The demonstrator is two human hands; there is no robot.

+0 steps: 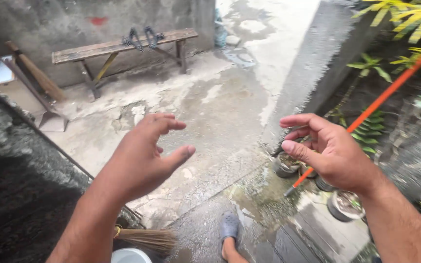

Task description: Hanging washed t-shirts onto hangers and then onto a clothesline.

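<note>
My left hand (142, 156) is raised in front of me, fingers spread and slightly curled, holding nothing. My right hand (330, 148) is up at the same height, fingers apart and curved, also holding nothing. Behind the right hand an orange pole (391, 90) leans diagonally from the upper right down to the wet ground; the hand does not grip it. Below, my foot in a grey-blue clog (230, 229) stands on wet concrete. A straw broom head (147, 238) lies beside my left forearm.
A wooden bench (118, 46) with a pair of dark sandals (142, 36) stands by the far wall. A long-handled broom and dustpan (49, 117) lean at left. Small pots (344, 204) and green plants (366, 131) line the right wall. A white bucket rim (130, 254) shows at bottom.
</note>
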